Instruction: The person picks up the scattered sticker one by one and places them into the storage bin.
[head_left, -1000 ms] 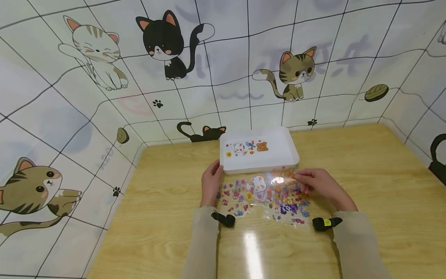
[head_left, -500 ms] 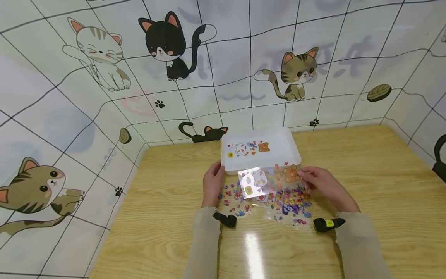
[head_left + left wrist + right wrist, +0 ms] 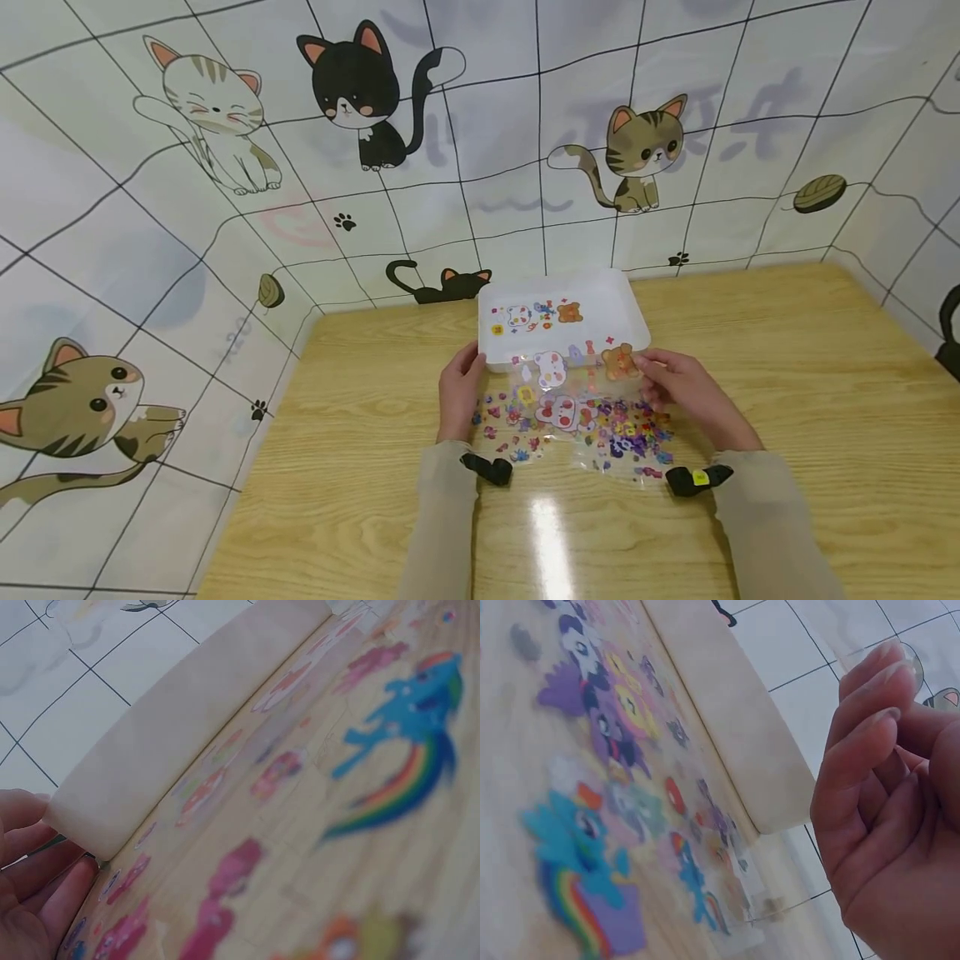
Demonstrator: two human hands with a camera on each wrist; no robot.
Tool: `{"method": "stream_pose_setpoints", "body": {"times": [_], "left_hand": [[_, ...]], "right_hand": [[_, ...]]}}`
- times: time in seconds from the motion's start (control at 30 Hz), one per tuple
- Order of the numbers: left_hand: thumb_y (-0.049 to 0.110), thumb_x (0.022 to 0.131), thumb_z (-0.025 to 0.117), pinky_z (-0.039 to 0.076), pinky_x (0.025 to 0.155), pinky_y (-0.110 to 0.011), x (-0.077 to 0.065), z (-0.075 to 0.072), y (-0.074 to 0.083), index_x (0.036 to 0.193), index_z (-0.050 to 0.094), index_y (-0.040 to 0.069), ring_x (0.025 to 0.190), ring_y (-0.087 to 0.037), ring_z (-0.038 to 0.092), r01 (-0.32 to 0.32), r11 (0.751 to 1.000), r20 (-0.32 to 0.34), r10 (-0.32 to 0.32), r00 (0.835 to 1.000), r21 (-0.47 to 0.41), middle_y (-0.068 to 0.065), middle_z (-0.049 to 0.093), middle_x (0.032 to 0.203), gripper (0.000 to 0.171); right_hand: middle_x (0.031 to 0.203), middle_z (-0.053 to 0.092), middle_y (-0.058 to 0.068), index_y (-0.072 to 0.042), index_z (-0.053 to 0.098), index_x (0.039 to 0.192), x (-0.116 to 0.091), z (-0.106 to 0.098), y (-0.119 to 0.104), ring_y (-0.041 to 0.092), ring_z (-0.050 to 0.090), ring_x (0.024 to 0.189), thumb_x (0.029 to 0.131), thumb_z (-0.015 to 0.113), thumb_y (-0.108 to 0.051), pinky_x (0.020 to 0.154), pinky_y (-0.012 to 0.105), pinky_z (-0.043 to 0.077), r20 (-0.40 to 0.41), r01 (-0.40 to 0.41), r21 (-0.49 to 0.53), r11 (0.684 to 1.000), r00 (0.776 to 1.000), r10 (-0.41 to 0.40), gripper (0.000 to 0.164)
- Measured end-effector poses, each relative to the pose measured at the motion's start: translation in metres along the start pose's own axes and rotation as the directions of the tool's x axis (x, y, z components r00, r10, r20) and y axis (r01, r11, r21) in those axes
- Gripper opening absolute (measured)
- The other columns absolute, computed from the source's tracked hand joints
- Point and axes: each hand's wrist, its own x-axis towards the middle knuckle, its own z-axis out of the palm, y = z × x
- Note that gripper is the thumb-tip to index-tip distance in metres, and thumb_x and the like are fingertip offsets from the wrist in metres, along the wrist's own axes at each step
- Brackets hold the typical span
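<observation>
My left hand [image 3: 460, 393] holds the front left corner of a white tray [image 3: 606, 310]. In the left wrist view its fingers [image 3: 56, 904] meet the end of the tray's wall [image 3: 172, 727]. With thumb and fingers, my right hand [image 3: 693, 390] pinches the right edge of a clear sticker sheet [image 3: 550, 369] printed with a white bear and a brown bear. That sheet hangs over the tray's front rim and overlaps other clear sticker sheets [image 3: 630, 440] on the table. The right wrist view shows curled fingers [image 3: 862, 757], with the pinched edge barely visible.
Small stickers [image 3: 570, 312], a brown bear among them, lie on the tray's left half. Colourful pony stickers [image 3: 585, 840] cover the sheets on the wooden table [image 3: 337, 467]. A cat-print wall covering [image 3: 510, 158] stands directly behind the tray.
The right hand has raised and flattened the clear sheet, bringing its far edge up over the tray's front rim. Glare on it has faded. The left hand stays at the tray corner.
</observation>
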Motion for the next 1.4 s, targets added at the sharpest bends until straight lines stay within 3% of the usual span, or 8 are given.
{"method": "stream_pose_setpoints", "body": {"times": [0.37, 0.73, 1.2, 1.4], "left_hand": [[0.037, 0.090, 0.051, 0.037, 0.094, -0.036, 0.001, 0.001, 0.000, 0.124, 0.054, 0.023, 0.109, -0.008, 0.048, -0.015, 1.000, 0.001, 0.015, 1.000, -0.008, 0.007, 0.054, 0.120, 0.037], [0.037, 0.089, 0.051, 0.036, 0.094, -0.034, -0.001, -0.002, 0.001, 0.123, 0.055, 0.024, 0.109, -0.008, 0.048, -0.012, 1.000, 0.002, 0.013, 1.000, -0.019, 0.009, 0.055, 0.118, 0.036], [0.038, 0.089, 0.051, 0.037, 0.093, -0.034, 0.000, -0.001, -0.002, 0.122, 0.055, 0.029, 0.107, -0.007, 0.048, 0.011, 1.000, 0.007, -0.010, 1.000, -0.024, 0.012, 0.055, 0.117, 0.034], [0.039, 0.089, 0.051, 0.037, 0.094, -0.035, 0.001, -0.001, -0.002, 0.121, 0.055, 0.030, 0.108, -0.008, 0.048, -0.003, 0.999, 0.012, 0.003, 1.000, -0.035, 0.012, 0.055, 0.118, 0.034]], "right_hand": [[0.078, 0.059, 0.015, -0.002, 0.046, 0.118, -0.001, -0.002, -0.001, 0.019, 0.053, 0.058, 0.092, 0.038, -0.045, 0.054, 0.034, 0.049, -0.028, 0.018, 0.015, 1.000, 0.999, -0.017, 0.050], [0.078, 0.058, 0.015, -0.001, 0.045, 0.118, 0.011, -0.001, -0.012, 0.021, 0.053, 0.059, 0.092, 0.038, -0.044, 0.058, 0.040, 0.049, -0.044, 0.052, 0.003, 0.999, 0.998, -0.051, 0.051], [0.081, 0.056, 0.012, -0.001, 0.047, 0.112, 0.019, -0.004, -0.017, 0.018, 0.051, 0.062, 0.092, 0.038, -0.044, 0.057, 0.038, 0.048, -0.020, 0.062, 0.011, 0.998, 0.998, -0.062, 0.048], [0.090, 0.056, 0.021, -0.003, 0.046, 0.116, 0.024, -0.005, -0.016, 0.019, 0.052, 0.064, 0.092, 0.036, -0.045, 0.057, 0.034, 0.048, -0.001, 0.055, -0.013, 0.998, 0.998, -0.055, 0.049]]}}
